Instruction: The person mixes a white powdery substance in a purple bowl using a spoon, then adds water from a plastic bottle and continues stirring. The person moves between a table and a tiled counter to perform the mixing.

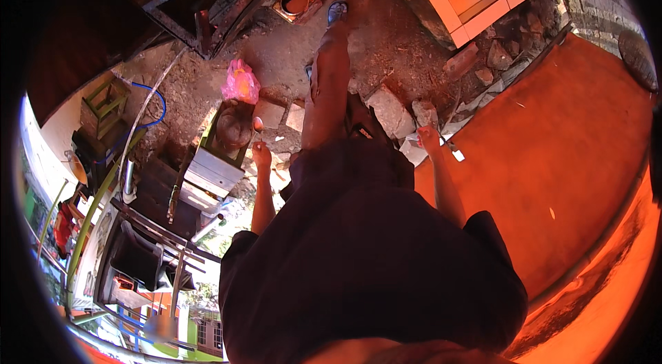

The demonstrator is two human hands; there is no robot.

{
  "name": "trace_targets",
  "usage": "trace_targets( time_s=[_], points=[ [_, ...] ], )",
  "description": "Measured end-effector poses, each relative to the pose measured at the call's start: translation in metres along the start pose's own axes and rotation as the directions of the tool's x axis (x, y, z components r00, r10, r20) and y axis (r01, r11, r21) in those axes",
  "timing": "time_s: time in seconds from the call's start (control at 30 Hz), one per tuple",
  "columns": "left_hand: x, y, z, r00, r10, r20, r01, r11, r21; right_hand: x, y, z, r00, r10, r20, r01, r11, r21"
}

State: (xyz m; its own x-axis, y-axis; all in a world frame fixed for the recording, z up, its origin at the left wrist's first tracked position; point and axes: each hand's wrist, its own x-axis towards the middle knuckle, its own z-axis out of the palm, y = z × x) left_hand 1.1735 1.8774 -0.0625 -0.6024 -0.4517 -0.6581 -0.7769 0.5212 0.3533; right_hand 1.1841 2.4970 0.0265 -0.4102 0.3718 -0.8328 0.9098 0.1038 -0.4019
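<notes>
My left hand (261,154) grips a spoon (258,126) upright by its handle, bowl outward, beside a wooden box (214,174) with a round brown object (233,128) on it. A pink plastic bag (241,81) lies on the ground beyond. My right hand (428,138) is out at my other side with curled fingers; what it holds, if anything, I cannot make out. It is near broken stone blocks (390,110) and a wide orange surface (538,171). My leg and sandalled foot (337,12) stretch forward over dirt ground.
A tiled platform (469,26) with a dark round opening is top right. A square tin (296,2) and dark wooden frame (165,5) are top left. A blue hose (161,105), green stool (105,105), poles and a person in red (65,226) are at left.
</notes>
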Motion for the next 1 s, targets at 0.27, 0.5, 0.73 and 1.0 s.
trace_targets(
  time_s=[0.27, 0.5, 0.73, 1.0],
  points=[
    [0.061, 0.193, 0.003, 0.958, 0.28, 0.068, -0.273, 0.957, -0.097, 0.098, -0.093, -0.012, 0.984, -0.148, 0.095, 0.159, 0.98, -0.119],
    [0.098, 0.344, 0.037, 0.939, 0.236, 0.252, -0.2, 0.966, -0.161, 0.172, -0.261, -0.026, 0.986, -0.105, 0.131, 0.086, 0.985, 0.147],
    [0.111, 0.478, 0.058, 0.919, 0.224, 0.324, -0.137, 0.953, -0.271, 0.12, -0.174, -0.077, 0.985, 0.161, 0.059, -0.164, 0.985, 0.048],
    [0.164, 0.568, 0.08, 0.887, 0.166, 0.431, -0.047, 0.961, -0.274, 0.059, -0.19, -0.091, 0.92, 0.392, -0.027, -0.393, 0.918, -0.049]
  ],
)
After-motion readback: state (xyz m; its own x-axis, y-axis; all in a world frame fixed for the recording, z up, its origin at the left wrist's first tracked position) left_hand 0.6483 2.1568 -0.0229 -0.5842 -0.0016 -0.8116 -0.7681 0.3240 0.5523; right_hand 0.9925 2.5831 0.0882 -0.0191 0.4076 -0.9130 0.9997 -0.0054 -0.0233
